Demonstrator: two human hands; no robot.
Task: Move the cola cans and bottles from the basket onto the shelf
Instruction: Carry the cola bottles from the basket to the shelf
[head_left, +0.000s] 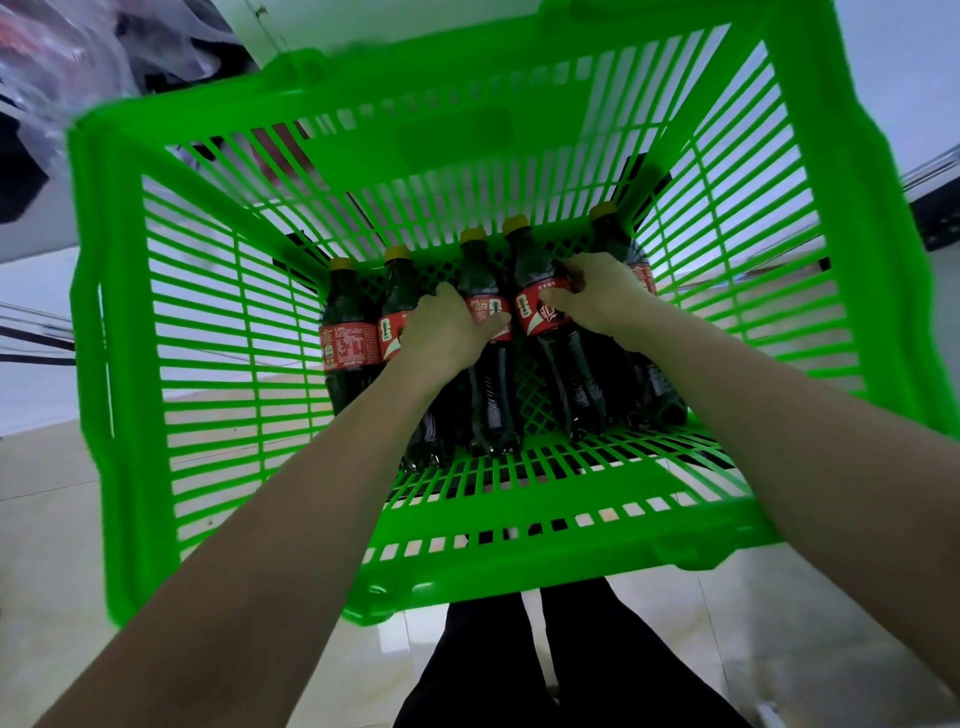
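Observation:
A bright green slatted basket (130, 322) fills the view, seen from above. On its floor lie several dark cola bottles with red labels and yellow caps, side by side, caps pointing away from me. My left hand (441, 332) is closed around the label of the middle bottle (491, 395), partly covering the bottle to its left (392, 291). My right hand (597, 301) grips the label of the bottle beside it (566, 374). The leftmost bottle (348, 338) and the rightmost bottle (660, 389) lie untouched. No cans are visible.
The basket's tall walls surround both forearms. Pale tiled floor (47, 545) shows below and through the slats. My dark trouser legs (561, 665) stand right under the near basket wall. Cluttered bags (57, 62) sit at the upper left.

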